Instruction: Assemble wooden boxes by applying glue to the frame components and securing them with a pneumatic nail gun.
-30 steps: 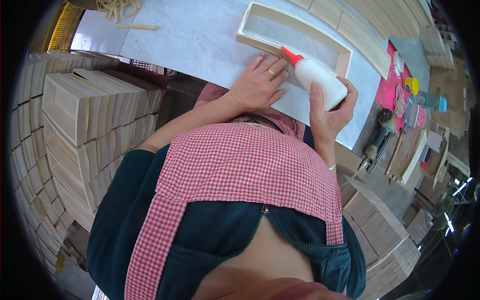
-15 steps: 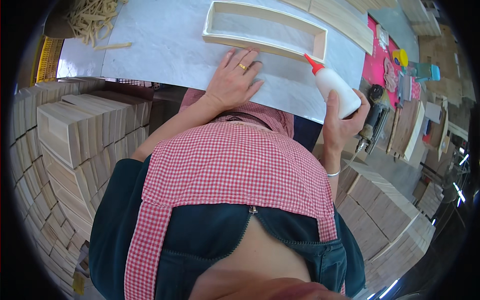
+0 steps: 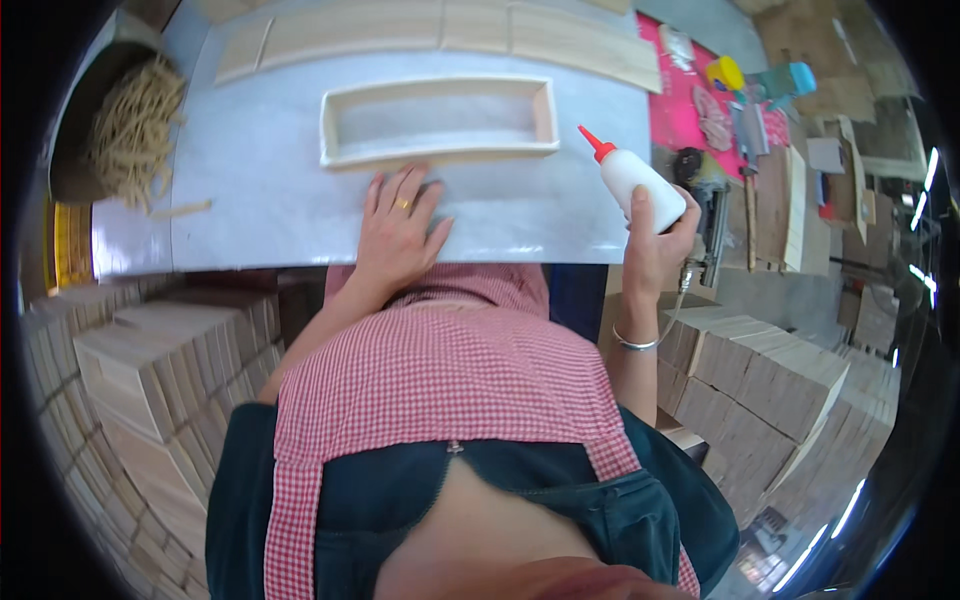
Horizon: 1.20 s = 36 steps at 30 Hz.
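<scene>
A long, shallow rectangular wooden frame (image 3: pixel 440 153) lies on the pale marbled tabletop (image 3: pixel 270 215). Just in front of its near side, my left hand (image 3: pixel 398 225) rests flat with fingers spread, the fingertips close to the wood; whether they touch it I cannot tell. My right hand (image 3: pixel 658 235) is wrapped round a white squeeze bottle (image 3: pixel 640 190) with a red pointed nozzle. The bottle is held tilted over the table's right part, its tip pointing up and left, apart from the frame's right end.
Thin wooden boards (image 3: pixel 400 25) line the table's far side. At the left, a bin (image 3: pixel 75 150) holds tangled tan strips (image 3: pixel 135 130). A pink surface (image 3: pixel 675 105) with a yellow-lidded container (image 3: pixel 724 73) lies to the right. Stacked wooden pieces flank me on the left (image 3: pixel 170 350) and right (image 3: pixel 760 380).
The view has shifted, so the table and frame sit lower and further left in it. The bottle's nozzle, formerly over the frame's near right corner, is now clear of its right end.
</scene>
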Motion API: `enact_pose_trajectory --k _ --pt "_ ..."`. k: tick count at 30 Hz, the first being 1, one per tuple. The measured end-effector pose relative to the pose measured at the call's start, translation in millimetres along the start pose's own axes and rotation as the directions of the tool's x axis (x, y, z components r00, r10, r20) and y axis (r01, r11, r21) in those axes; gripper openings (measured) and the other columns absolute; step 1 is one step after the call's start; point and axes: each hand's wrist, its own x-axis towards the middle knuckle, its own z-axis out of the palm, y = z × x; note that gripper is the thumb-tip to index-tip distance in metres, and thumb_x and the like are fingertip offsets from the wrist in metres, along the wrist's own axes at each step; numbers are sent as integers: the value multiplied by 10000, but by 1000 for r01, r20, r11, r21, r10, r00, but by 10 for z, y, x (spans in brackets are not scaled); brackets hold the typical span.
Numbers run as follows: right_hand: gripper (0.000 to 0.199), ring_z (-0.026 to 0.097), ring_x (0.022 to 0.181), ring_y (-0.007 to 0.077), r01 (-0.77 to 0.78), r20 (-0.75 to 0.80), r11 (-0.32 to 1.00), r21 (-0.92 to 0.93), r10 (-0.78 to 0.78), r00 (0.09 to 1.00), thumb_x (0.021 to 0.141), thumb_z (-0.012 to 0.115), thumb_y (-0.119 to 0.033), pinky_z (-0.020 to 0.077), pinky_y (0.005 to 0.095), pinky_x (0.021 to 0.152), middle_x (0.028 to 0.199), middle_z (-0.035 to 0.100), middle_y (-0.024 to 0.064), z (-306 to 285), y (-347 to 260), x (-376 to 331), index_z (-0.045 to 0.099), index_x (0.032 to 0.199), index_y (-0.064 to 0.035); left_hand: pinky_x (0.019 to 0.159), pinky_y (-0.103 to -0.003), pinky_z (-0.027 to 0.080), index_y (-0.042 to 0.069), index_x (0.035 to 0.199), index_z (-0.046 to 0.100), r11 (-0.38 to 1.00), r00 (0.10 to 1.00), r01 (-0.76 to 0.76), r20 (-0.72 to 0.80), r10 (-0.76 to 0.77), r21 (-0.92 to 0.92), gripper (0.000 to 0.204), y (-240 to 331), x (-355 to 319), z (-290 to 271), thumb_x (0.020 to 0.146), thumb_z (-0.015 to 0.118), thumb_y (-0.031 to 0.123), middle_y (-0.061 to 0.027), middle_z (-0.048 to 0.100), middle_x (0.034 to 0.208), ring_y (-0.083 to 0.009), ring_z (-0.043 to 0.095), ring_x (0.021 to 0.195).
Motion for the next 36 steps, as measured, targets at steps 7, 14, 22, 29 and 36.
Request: enact_pose_trajectory --k 7,14,22,29,36 --pt "502 552 897 250 -19 -221 981 -194 -25 975 763 831 -265 482 347 824 1034 540 130 304 690 1469 514 1045 3 1124 -533 295 45 1257 618 998 994 67 84 -66 -13 477 15 102 -32 853 700 284 -156 531 1330 -332 484 1233" --pt "502 654 833 373 -16 4 759 -651 25 1000 778 768 -373 530 432 771 902 671 216 574 1625 2679 632 1005 54 1119 -535 295 48 1270 618 999 994 14 108 -17 29 478 4 67 17 853 695 267 -164 531 1322 -341 477 1226" --pt "576 684 852 366 -15 -73 620 -784 -68 995 832 706 -507 543 438 779 976 720 217 -1106 1561 3013 684 990 47 1103 -524 307 38 1258 616 996 993 49 108 -56 69 451 29 84 -10 859 692 234 -168 533 1278 -357 489 1154" --pt "835 639 1165 374 -326 -142 364 -872 449 882 802 640 -705 505 459 985 1283 665 196 -2973 2358 2571 643 1286 -25 1068 -505 326 35 1225 619 998 998 60 -2 -60 25 391 -175 93 112 882 678 214 -160 536 1245 -358 490 1127" --pt "831 618 1206 380 -437 -280 295 -850 450 848 795 702 -629 488 478 1019 1337 634 194 -2841 2087 2383 600 1327 2 1050 -485 337 34 1193 623 997 996 71 -48 -70 3 339 -218 -29 -27 897 673 192 -159 538 1232 -350 490 1138"
